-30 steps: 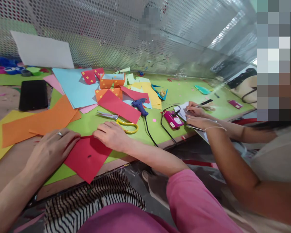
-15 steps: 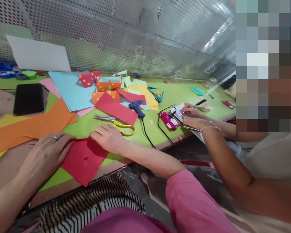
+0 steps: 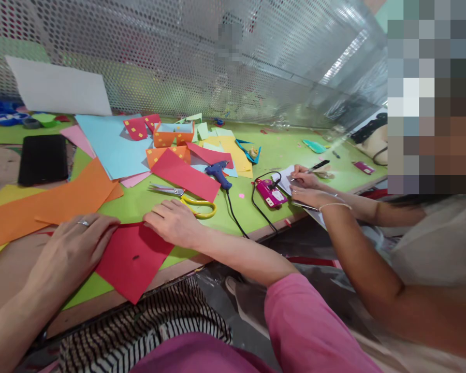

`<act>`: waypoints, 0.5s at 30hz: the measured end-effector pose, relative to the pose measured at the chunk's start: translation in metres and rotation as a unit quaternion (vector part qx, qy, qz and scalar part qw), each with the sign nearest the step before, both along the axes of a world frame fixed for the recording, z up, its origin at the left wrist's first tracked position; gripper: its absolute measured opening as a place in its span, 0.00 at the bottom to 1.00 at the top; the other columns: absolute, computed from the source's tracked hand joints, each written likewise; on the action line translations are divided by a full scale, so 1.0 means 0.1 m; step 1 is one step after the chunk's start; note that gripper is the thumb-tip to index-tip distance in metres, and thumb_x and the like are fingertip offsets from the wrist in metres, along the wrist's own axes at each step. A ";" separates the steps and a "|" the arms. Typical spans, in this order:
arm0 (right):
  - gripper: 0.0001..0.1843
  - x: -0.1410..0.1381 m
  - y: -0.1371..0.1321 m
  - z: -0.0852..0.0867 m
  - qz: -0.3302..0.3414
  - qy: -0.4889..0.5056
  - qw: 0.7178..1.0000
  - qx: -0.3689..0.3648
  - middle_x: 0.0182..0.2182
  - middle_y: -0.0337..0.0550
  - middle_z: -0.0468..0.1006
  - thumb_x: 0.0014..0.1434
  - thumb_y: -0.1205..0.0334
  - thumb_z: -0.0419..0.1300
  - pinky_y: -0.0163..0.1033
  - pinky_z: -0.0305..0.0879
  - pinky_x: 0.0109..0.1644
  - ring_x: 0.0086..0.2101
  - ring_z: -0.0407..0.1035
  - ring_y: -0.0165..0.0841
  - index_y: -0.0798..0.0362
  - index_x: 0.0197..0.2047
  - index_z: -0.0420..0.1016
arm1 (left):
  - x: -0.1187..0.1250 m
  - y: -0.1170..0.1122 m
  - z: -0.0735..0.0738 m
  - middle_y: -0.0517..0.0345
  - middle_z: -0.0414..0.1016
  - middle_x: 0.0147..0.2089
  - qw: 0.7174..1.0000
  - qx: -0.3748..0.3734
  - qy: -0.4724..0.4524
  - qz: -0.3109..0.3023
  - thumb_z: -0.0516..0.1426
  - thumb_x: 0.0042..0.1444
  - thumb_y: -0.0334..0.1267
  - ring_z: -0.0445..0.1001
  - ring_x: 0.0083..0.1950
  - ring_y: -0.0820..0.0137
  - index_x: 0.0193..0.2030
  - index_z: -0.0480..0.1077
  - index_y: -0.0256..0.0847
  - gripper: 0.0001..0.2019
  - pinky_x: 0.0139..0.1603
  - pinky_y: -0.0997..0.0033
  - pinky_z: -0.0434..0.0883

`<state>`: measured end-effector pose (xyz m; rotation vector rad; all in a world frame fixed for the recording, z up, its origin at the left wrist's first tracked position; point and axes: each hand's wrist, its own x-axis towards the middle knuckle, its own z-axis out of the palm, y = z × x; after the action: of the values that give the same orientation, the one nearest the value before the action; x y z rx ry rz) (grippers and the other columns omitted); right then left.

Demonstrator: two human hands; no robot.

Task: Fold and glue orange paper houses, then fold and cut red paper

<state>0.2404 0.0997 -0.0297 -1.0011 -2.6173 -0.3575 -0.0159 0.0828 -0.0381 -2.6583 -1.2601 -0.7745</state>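
As both lie open and flat, left hand (image 3: 75, 246) and right hand (image 3: 173, 223) pin red paper (image 3: 134, 259) to table (image 3: 140, 204); scissors (image 3: 196, 204) nearby.

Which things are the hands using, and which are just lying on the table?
Being used:
red paper, pressed flat under the left hand and right hand.

Just lying about:
scissors, glue gun, black phone, orange paper, blue paper.

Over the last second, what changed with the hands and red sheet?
Nothing taken hold of or let go. The left hand and right hand stay flat on the red sheet; only the camera drifted. Scissors and glue gun lie where they were, and the co-worker's hand still holds its pen.
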 end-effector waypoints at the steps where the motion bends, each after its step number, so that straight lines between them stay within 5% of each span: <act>1: 0.19 0.00 0.00 0.00 0.001 0.001 1.000 0.001 0.31 0.41 0.76 0.78 0.60 0.49 0.43 0.53 0.41 0.37 0.64 0.34 0.52 0.42 0.80 | 0.00 0.00 0.00 0.49 0.80 0.44 1.000 -0.015 0.000 0.000 0.43 0.75 0.43 0.77 0.44 0.57 0.49 0.72 0.43 0.17 0.48 0.56 0.70; 15: 0.18 -0.01 -0.01 0.01 -0.014 -0.017 1.000 -0.013 0.33 0.41 0.78 0.77 0.58 0.51 0.43 0.52 0.40 0.37 0.66 0.35 0.52 0.42 0.80 | 0.03 0.00 0.04 0.49 0.79 0.42 0.999 0.021 0.033 -0.020 0.42 0.75 0.39 0.77 0.40 0.57 0.48 0.72 0.38 0.18 0.45 0.57 0.69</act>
<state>0.2396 0.0989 -0.0288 -1.0504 -2.6476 -0.3508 -0.0129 0.0824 -0.0340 -2.6594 -1.1649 -0.7041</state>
